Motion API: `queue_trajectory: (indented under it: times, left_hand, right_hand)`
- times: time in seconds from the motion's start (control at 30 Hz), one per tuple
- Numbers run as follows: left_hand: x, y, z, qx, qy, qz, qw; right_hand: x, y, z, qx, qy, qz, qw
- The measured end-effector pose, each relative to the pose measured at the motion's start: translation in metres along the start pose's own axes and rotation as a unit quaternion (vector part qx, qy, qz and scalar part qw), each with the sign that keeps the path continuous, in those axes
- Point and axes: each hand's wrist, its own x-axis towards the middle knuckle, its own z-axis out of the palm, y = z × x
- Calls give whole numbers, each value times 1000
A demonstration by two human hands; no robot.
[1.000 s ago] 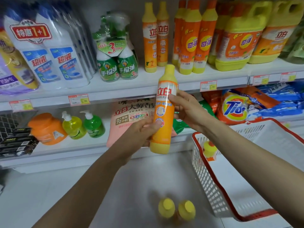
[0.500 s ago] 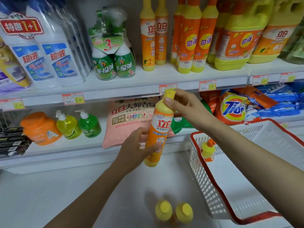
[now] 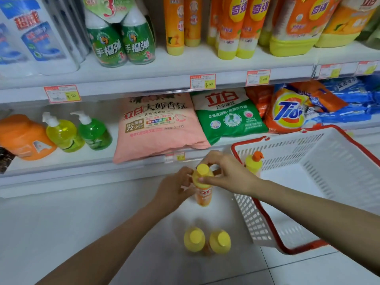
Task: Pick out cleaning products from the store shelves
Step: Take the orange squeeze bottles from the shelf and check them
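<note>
I hold an orange dish-soap bottle with a yellow cap (image 3: 203, 194) upright, low over the white floor in front of the bottom shelf. My left hand (image 3: 174, 188) grips its body from the left. My right hand (image 3: 224, 173) pinches its yellow neck just under the cap. Two matching yellow-capped bottles (image 3: 206, 240) stand side by side on the floor below it. A white basket with a red rim (image 3: 265, 214) sits on the floor at the right, and one yellow bottle with an orange cap (image 3: 254, 163) stands inside its near-left corner.
The upper shelf (image 3: 185, 66) carries white toilet-cleaner bottles, green spray bottles (image 3: 121, 44) and orange dish-soap bottles and jugs. The lower shelf holds an orange jug, two pump bottles (image 3: 78, 132), a pink powder bag (image 3: 158, 128), a green bag and Tide packs (image 3: 292, 112).
Both hands have brought the bottle down from chest height in front of the shelves to just above the floor, straightening it upright. My view has dropped and moved closer to the shelves.
</note>
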Motion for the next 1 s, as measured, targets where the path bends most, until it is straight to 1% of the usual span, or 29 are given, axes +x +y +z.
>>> queue_trajectory:
  times: [0.07, 0.13, 0.23, 0.4, 0.47, 0.57, 0.67, 0.77, 0.8, 0.83, 0.87, 0.93, 1.0]
  left_hand:
    - [-1, -9, 9, 34, -52, -14, 998]
    - [-3, -17, 18, 27, -93, -27, 995]
    - [-5, -23, 27, 50, -146, -19, 988]
    - [-7, -28, 34, 73, -180, 1, 981]
    - [-11, -29, 37, 51, -182, -5, 982]
    - [-15, -26, 39, 26, -196, -14, 980]
    - [-14, -25, 39, 49, -222, -10, 974]
    - [-10, -23, 28, 94, -256, -17, 962]
    - [-7, -22, 21, 117, -254, -17, 960]
    - [-3, -20, 12, 138, -236, -13, 962]
    - [1, -17, 3, 152, -201, -6, 968]
    - [10, -9, -18, 155, -104, 13, 982]
    - [20, 3, -40, 164, 8, 56, 985]
  right_hand:
    - [-14, 16, 16, -28, -39, 10, 999]
    - [-25, 28, 29, -45, -73, 24, 996]
    - [-36, 39, 40, -48, -107, 40, 992]
    - [-47, 48, 46, -27, -136, 48, 989]
    - [-51, 51, 42, -10, -145, 50, 988]
    - [-54, 54, 33, 29, -186, 57, 980]
    - [-57, 54, 30, 50, -220, 57, 973]
    - [-54, 54, 32, 31, -236, 45, 970]
    - [-51, 55, 32, 24, -239, 43, 970]
    - [-48, 56, 32, 19, -240, 44, 970]
    - [-45, 56, 31, 15, -244, 50, 968]
    - [-37, 56, 28, 18, -260, 69, 963]
    - [-21, 48, 17, 22, -244, 68, 967]
